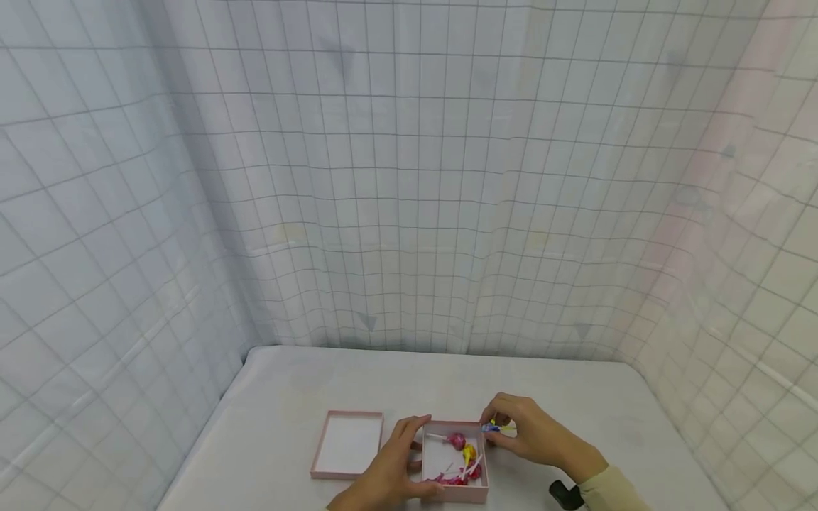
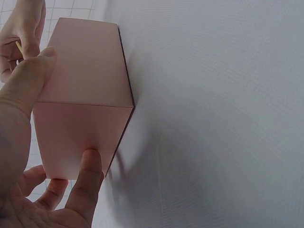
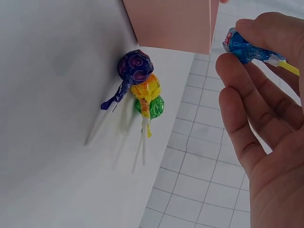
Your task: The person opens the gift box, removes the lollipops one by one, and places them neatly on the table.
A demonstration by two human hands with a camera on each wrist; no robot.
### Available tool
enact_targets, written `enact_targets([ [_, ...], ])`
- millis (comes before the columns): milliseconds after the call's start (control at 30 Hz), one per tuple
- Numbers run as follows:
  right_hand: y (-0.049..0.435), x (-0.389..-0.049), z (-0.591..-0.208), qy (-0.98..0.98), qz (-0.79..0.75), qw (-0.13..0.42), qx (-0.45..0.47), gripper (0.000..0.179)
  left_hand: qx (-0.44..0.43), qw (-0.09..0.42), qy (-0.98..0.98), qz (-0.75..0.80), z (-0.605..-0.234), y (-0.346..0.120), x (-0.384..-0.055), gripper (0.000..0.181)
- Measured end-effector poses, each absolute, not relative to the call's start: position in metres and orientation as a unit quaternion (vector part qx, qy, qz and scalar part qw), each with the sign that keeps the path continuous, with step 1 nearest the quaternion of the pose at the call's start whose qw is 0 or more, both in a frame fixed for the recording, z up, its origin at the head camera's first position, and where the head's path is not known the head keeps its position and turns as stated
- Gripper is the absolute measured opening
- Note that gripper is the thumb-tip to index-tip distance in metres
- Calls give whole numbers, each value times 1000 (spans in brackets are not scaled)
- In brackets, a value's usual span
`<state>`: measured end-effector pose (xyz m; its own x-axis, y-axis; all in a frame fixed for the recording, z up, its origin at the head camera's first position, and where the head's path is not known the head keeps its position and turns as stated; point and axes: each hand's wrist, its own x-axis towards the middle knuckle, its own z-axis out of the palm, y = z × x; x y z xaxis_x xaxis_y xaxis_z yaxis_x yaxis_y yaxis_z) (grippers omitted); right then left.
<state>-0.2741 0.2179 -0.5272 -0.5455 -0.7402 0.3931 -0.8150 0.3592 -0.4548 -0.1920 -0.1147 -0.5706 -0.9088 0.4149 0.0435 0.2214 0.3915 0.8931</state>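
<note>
My left hand (image 1: 391, 468) holds the open pink box (image 1: 455, 495), thumb along its near wall and fingers round the left side. Inside the box lie a pink lollipop (image 1: 456, 441), a yellow lollipop (image 1: 469, 453) and several red lollipops (image 1: 452, 480) along the near edge. At the box's right rim, my right hand (image 1: 525, 430) pinches a blue-wrapped lollipop (image 3: 243, 48) with a yellow stick between thumb and index finger. On the table beside the box, the right wrist view has a purple lollipop (image 3: 135, 67), a yellow lollipop (image 3: 147, 89) and a green lollipop (image 3: 157, 107).
A shallow pink-edged box lid (image 1: 350, 443) with a white inside lies left of the box. The white-covered table (image 1: 543, 376) meets grid-patterned curtains (image 1: 409, 213) at the back and sides. A black wrist device (image 1: 566, 495) sits by the right sleeve.
</note>
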Motion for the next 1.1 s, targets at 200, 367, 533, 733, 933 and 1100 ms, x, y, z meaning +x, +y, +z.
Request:
enact_targets([
  [200,227,-274,-532,-810,328,69,482,25,176,102,838,506,-569,-113,-194,118],
  [367,231,-274,-536,-815,330,65,473,22,159,107,849,492,-566,-112,-195,120],
  [533,234,-271,-539,-819,338,47,462,20,154,105,856,483,-567,-112,-193,120],
  [733,237,-268,-542,-822,341,40,453,21,153,107,855,484,-566,-112,-193,119],
  [933,239,-267,-547,-822,343,31,454,21,148,110,861,474,-565,-111,-194,118],
  [1100,240,-267,-553,-821,345,20,454,23,145,112,863,471,-564,-110,-193,118],
])
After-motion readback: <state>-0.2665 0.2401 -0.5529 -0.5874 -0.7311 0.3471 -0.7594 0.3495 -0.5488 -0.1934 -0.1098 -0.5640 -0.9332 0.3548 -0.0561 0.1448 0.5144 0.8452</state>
